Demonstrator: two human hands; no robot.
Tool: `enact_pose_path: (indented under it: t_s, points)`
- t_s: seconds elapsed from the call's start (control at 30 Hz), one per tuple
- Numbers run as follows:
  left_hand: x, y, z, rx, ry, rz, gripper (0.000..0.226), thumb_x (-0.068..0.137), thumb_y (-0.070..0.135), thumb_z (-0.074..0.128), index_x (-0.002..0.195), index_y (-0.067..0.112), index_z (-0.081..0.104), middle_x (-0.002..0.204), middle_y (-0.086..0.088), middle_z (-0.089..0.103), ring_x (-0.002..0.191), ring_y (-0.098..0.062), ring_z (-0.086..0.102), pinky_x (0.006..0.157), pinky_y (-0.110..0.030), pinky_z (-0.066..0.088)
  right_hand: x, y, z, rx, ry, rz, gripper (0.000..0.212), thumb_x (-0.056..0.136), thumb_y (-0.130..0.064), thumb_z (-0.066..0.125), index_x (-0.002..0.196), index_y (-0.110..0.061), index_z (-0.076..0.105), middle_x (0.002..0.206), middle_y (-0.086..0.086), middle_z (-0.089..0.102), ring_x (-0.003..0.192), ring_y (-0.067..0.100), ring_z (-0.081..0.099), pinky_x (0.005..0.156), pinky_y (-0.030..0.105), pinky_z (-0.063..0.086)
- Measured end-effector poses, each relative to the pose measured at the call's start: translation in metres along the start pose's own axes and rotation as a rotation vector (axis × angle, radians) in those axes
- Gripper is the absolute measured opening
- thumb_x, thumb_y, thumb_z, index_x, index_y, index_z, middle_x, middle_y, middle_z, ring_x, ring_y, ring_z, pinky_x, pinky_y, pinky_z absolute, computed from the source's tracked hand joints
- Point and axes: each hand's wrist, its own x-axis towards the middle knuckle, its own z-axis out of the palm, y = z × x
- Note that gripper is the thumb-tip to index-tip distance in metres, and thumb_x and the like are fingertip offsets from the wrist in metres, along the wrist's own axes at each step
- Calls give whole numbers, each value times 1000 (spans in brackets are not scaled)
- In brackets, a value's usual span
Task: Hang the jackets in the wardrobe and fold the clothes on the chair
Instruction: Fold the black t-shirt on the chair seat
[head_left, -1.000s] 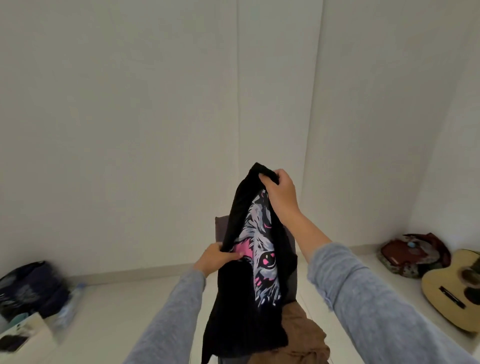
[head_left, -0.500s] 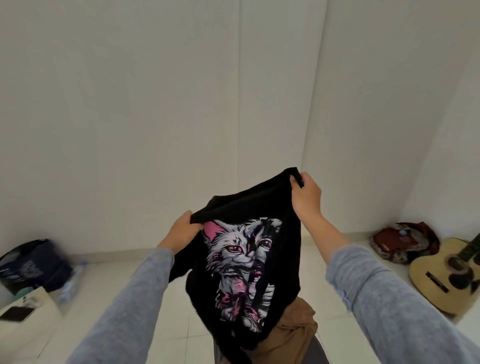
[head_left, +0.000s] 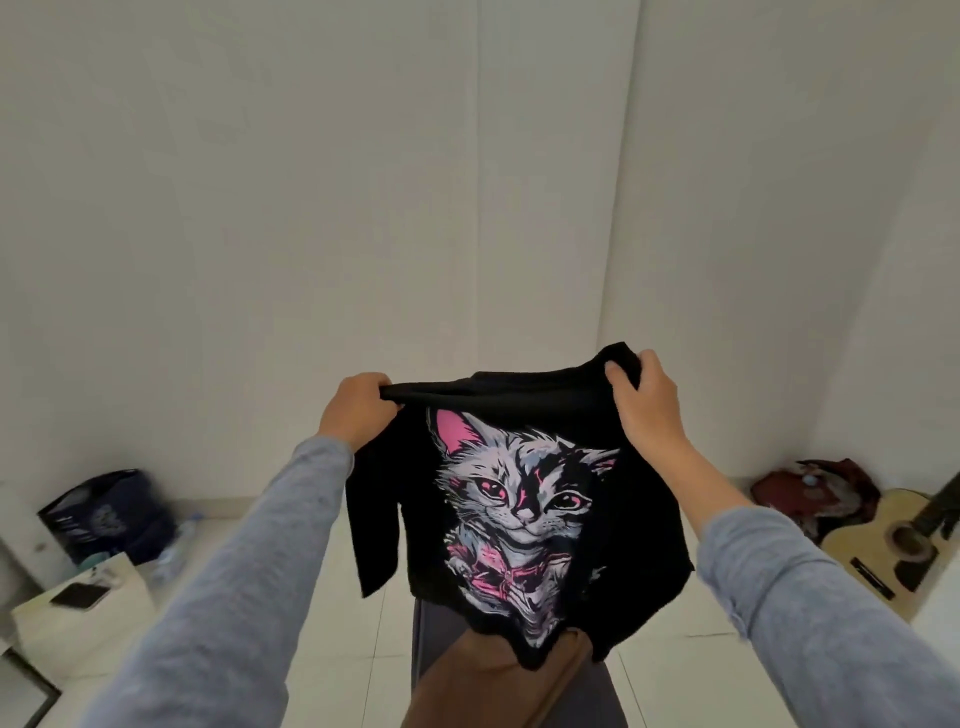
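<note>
The black cat-print shirt (head_left: 524, 519) is held up in the air, spread face-on above the chair (head_left: 428, 634), its hem hanging just over a brown garment (head_left: 493, 686) piled there. Light, soft, floppy cloth, it is judged, best gripped at the shoulders. Each shoulder is bunched in curled fingers: left hand (head_left: 358, 410), right hand (head_left: 647, 410).

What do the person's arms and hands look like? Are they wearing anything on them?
Both arms wear long, soft grey-blue sleeves, the left sleeve and the right sleeve, reaching to the wrists. The right sleeve's cuff edge looks a little ragged. The left grip and the right grip are bare hands: no gloves, and no ring or watch shows.
</note>
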Motion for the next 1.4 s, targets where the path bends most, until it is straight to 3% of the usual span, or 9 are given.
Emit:
enact_pose_path:
  t_s: [0.13,0.23,0.3,0.47,0.57,0.87,1.0,1.2,1.4]
  points:
    - [-49,25,9,-16,50,-7,5,75,6,57,71,8,58,68,-5,54,64,-21,50,53,-23,36,-37,9,-42,-175,-222,-31,37,82,-20,71,99,-11,39,91,0,51,81,15,49,60,17,35]
    - [-86,28,14,22,-76,3,7,71,12,67,69,10,61,69,-4,58,69,-21,55,54,-23,37,-64,26,-63,-238,-345,36,38,85,-13,67,112,-7,41,101,3,51,91,18,50,75,23,37]
    - [-107,26,17,23,-181,22,17,71,19,75,67,12,60,69,-2,59,70,-20,57,55,-21,36,-82,39,-72,-247,-369,65,26,90,-11,59,110,-5,43,100,7,54,90,23,53,69,23,37]
    - [-157,16,34,-104,-277,-18,39,80,43,70,73,5,63,67,-6,61,61,-14,56,58,-22,40,-112,65,-89,-185,-274,131,22,91,-15,59,110,-4,53,98,2,54,90,18,51,76,24,36]
    - [-171,0,50,-114,-145,-33,38,90,34,61,78,-2,60,76,-17,63,69,-23,56,62,-26,39,-124,83,-91,-186,-239,172,9,84,-14,68,85,-7,63,78,4,59,78,23,56,59,22,36]
    - [-204,-47,115,-90,141,-204,24,91,16,55,70,5,50,67,-9,54,68,-27,49,65,-31,34,-176,152,-47,-306,-139,368,21,85,8,49,86,2,69,83,17,64,77,30,58,65,25,36]
    - [-217,-79,138,18,70,-204,29,87,26,62,67,6,56,66,-6,56,68,-25,52,66,-31,37,-192,180,-23,-269,15,473,21,94,-2,44,100,-1,64,96,18,65,83,30,57,71,32,42]
    - [-193,-134,185,91,-287,-97,32,93,33,56,75,7,63,71,1,47,75,-19,48,75,-31,41,-173,216,40,-218,50,488,19,97,-6,41,101,-2,60,99,16,62,92,32,57,75,30,39]
    - [-143,-168,230,-5,-195,-240,24,96,12,49,79,0,60,81,-3,44,74,-20,46,76,-27,35,-130,243,78,-386,-54,337,24,97,-23,48,110,-9,63,103,7,65,93,25,59,72,27,40]
